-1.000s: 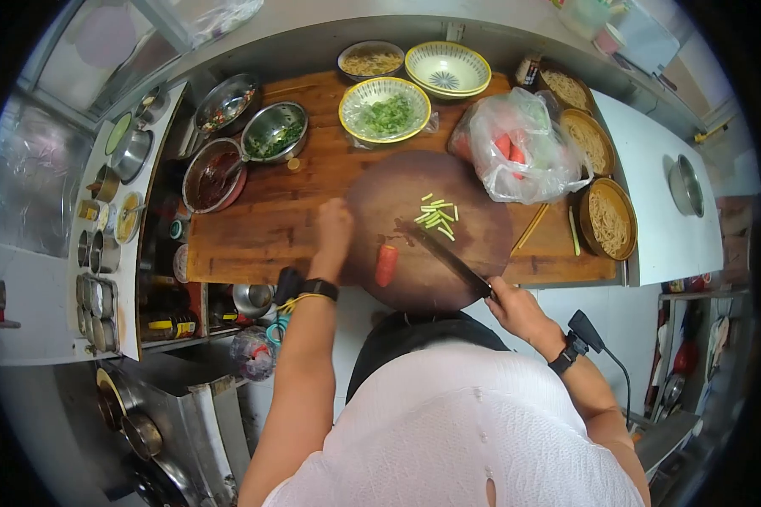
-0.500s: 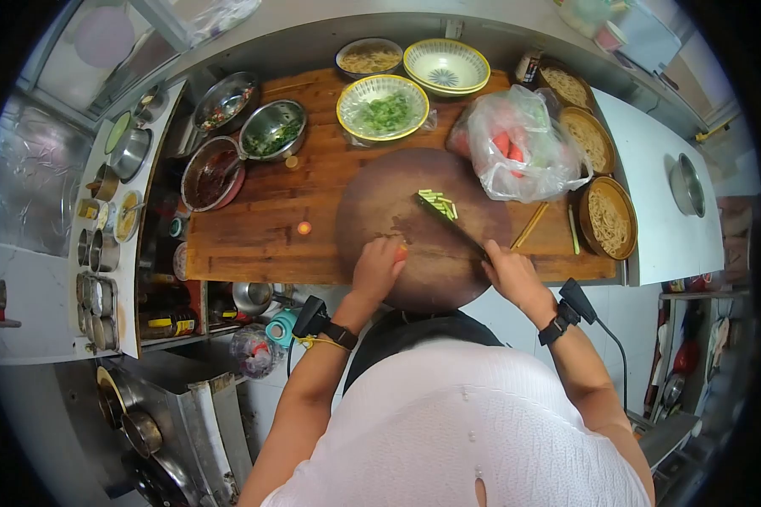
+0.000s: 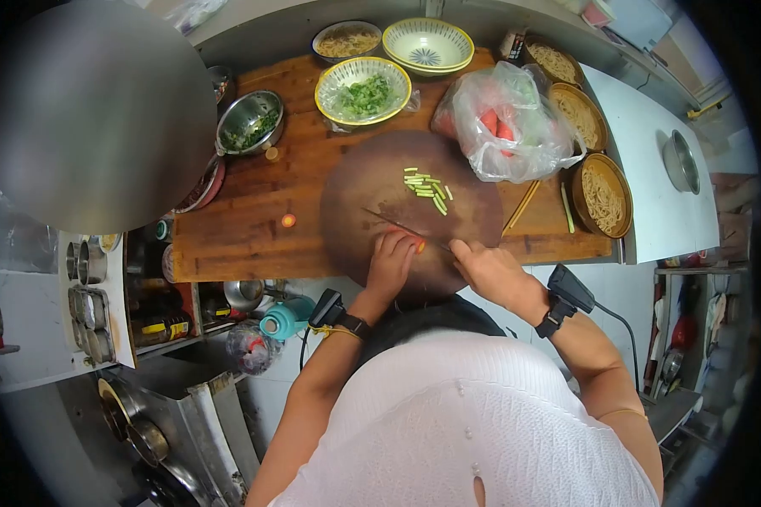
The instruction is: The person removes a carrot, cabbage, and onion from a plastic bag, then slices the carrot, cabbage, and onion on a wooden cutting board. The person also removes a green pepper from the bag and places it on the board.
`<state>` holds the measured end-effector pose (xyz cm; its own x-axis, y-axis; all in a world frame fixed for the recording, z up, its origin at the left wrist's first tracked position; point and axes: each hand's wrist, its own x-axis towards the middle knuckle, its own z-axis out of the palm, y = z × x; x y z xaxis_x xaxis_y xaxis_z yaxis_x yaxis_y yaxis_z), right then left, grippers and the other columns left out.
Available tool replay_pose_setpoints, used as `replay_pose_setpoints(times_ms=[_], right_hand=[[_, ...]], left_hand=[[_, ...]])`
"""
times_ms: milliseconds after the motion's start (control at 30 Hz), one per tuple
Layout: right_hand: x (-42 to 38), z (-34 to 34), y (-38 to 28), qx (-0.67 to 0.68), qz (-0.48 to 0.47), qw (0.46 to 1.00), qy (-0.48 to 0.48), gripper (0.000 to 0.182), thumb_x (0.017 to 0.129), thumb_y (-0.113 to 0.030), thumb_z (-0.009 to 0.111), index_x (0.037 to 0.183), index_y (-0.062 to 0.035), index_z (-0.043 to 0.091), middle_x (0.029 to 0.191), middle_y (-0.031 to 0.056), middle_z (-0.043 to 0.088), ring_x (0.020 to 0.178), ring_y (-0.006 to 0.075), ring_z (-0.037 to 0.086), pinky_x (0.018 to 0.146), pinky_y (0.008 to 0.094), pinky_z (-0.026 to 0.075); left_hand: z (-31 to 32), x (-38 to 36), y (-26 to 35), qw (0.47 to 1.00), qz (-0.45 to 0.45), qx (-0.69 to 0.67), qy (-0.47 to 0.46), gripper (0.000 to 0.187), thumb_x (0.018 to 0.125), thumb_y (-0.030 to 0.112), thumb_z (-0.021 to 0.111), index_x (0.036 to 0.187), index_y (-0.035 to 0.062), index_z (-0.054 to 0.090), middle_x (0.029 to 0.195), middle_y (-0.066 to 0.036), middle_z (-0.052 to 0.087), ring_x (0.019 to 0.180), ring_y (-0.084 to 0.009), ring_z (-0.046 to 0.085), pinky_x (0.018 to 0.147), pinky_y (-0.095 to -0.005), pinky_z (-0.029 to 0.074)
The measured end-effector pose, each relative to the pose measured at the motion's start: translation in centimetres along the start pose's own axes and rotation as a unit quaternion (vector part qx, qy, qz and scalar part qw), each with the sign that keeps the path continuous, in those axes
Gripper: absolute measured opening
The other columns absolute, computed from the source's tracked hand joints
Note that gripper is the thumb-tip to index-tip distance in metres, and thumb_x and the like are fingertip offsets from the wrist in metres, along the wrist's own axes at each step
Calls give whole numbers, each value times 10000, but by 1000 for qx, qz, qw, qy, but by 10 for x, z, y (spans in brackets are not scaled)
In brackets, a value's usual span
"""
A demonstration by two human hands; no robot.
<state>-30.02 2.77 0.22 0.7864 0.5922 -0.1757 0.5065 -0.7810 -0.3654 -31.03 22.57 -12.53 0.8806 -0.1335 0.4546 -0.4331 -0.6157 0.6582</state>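
My left hand (image 3: 391, 260) is closed around a carrot (image 3: 419, 245), whose orange end shows past the fingertips, near the front of the round cutting board (image 3: 355, 186). In my right hand (image 3: 492, 269) is the handle of a knife (image 3: 397, 222); its blade slants up and left across the board, seen edge-on just beyond the carrot. Cut green pieces (image 3: 428, 188) lie scattered on the board behind the blade. A small orange carrot slice (image 3: 289, 220) sits on the wooden table, left of the board.
A blurred round dark shape (image 3: 93, 118) covers the upper left. Behind the board stand a bowl of chopped greens (image 3: 322, 95) and stacked bowls (image 3: 428, 45). A plastic bag with carrots (image 3: 524, 127), chopsticks (image 3: 522, 207) and noodle bowls (image 3: 625, 203) are at right.
The knife has moved from beside the green pieces to the carrot in my left hand. The green pieces lie more spread out. A blurred round shape has entered at upper left, and the view has shifted.
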Motion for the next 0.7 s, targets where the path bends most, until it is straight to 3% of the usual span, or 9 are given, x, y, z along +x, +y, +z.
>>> replay_pose_setpoints(times_ms=[333, 533, 633, 700], right_hand=[[18, -14, -6, -62, 0, 995, -74, 114, 804, -19, 450, 915, -13, 422, 735, 198, 592, 675, 364, 622, 589, 430, 510], [29, 41, 11, -61, 0, 998, -24, 127, 809, -39, 462, 932, -36, 433, 742, 195, 599, 673, 359, 622, 564, 444, 505], [26, 42, 9, -44, 0, 999, 5, 186, 820, -55, 462, 1004, -59, 434, 753, 187, 604, 663, 360, 619, 554, 460, 496], [28, 37, 9, -25, 26, 999, -21, 230, 838, -89, 466, 1066, -73, 438, 738, 197, 608, 662, 370, 612, 547, 481, 481]], left_hand=[[3, 2, -5, 999, -7, -10, 35, 175, 758, 27, 593, 930, 41, 621, 980, -105, 579, 934, -298, 529, 843, -368, 447], [7, -3, -17, 1000, -13, -16, 1, 172, 796, 69, 528, 942, 50, 618, 998, -113, 586, 948, -316, 533, 872, -381, 424], [22, -14, -26, 995, 73, -16, 59, 164, 828, 131, 511, 907, 44, 625, 926, -135, 601, 909, -302, 550, 836, -406, 442], [9, 0, -17, 988, -37, -126, -86, 140, 812, 126, 511, 862, 49, 617, 926, -130, 607, 885, -297, 557, 788, -396, 451]])
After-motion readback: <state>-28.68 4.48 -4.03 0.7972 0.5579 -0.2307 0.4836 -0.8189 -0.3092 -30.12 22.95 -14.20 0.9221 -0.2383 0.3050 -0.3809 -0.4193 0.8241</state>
